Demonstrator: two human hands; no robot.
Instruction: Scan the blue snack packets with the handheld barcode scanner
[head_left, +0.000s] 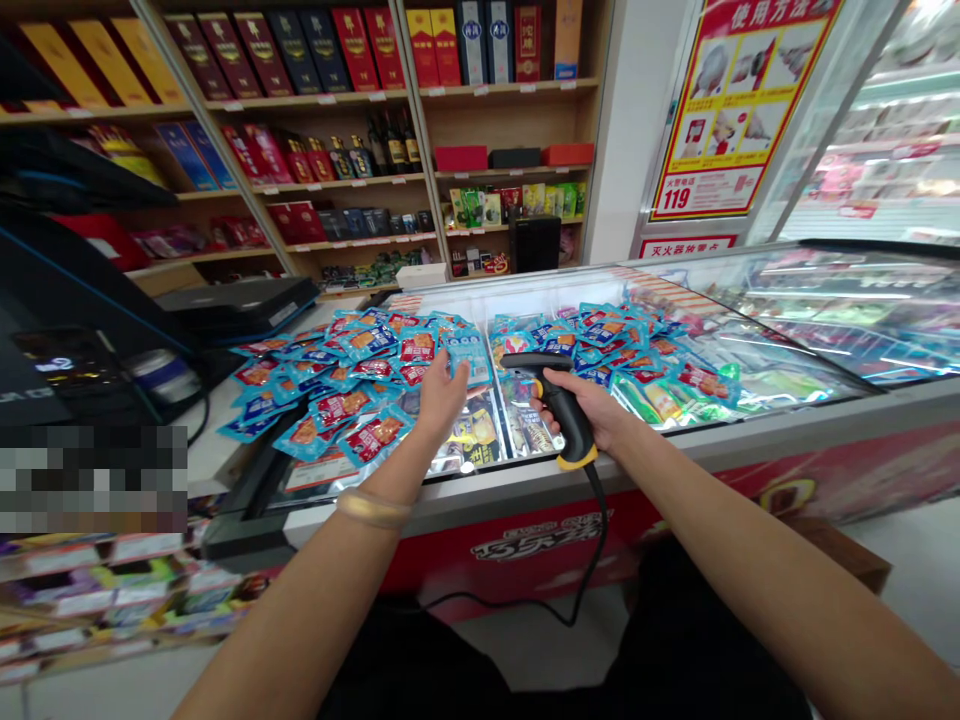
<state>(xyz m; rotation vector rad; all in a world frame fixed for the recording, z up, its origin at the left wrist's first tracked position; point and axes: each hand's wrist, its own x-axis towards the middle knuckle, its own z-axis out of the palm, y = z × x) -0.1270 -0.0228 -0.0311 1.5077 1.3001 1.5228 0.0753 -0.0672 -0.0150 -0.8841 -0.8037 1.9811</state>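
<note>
My right hand point(581, 405) is wrapped round the grip of a black and yellow barcode scanner point(576, 425), its head pointing left. In my left hand point(444, 392) is a light blue snack packet point(469, 358), its printed back turned up toward me, pinched at its near left edge. The scanner head is a short way to the right of this packet. A large pile of blue snack packets point(345, 370) with red or dark blue labels spreads left of my left hand on the freezer's glass top. Another pile of similar packets point(600, 335) lies beyond the scanner.
A chest freezer point(750, 440) with a glass top stands before me, frozen goods showing through. The scanner's cable point(592, 560) hangs down its front. At left are checkout equipment point(232, 305) and a counter; shelves of boxes point(315, 180) stand behind.
</note>
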